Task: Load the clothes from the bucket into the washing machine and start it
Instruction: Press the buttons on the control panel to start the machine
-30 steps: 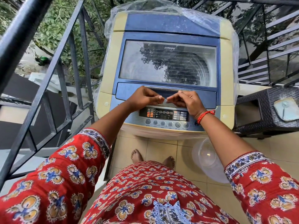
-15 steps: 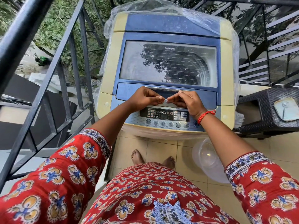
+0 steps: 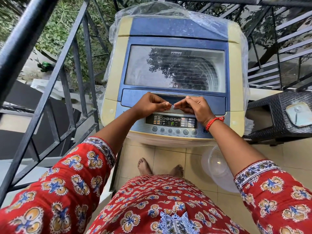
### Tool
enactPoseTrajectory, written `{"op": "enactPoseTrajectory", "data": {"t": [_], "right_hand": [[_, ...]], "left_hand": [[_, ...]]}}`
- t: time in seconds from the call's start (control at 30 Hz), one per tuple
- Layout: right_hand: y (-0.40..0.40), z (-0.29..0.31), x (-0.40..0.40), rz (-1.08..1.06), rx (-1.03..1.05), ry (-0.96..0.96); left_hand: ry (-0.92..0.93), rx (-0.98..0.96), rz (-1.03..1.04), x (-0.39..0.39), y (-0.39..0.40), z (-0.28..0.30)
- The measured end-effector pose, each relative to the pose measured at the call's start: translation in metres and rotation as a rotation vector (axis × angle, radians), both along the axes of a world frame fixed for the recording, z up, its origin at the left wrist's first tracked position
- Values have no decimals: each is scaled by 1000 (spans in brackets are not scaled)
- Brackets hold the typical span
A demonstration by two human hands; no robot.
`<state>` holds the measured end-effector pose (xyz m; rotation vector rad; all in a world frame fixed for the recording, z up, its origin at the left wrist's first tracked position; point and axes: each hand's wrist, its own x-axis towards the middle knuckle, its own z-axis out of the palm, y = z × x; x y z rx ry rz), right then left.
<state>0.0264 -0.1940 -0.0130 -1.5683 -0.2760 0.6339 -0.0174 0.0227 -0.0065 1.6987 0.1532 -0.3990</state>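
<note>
Two hands, left hand and right hand, fingers curled, grip closed blue glass-windowed lid front edge of cream top-load washing machine.

I'm getting soft, even daylight here, bright with no hard shadows. The washing machine lid glass mirrors sky and a dark tree, so the drum beneath reads hazily. The plastic cover shows pale sheen. Wide-angle bending bows the railing at the left edge, and its nearest bar is blurred. Both hands look sharp; the panel display is legible
</note>
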Motion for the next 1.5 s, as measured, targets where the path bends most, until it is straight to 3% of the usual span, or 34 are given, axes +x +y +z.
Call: {"op": "enactPoseTrajectory", "data": {"t": [1.5], "right_hand": [[1, -1, 0, 1, 34, 27]], "left_hand": [[-36, 30, -22, 1, 3, -5]]}}
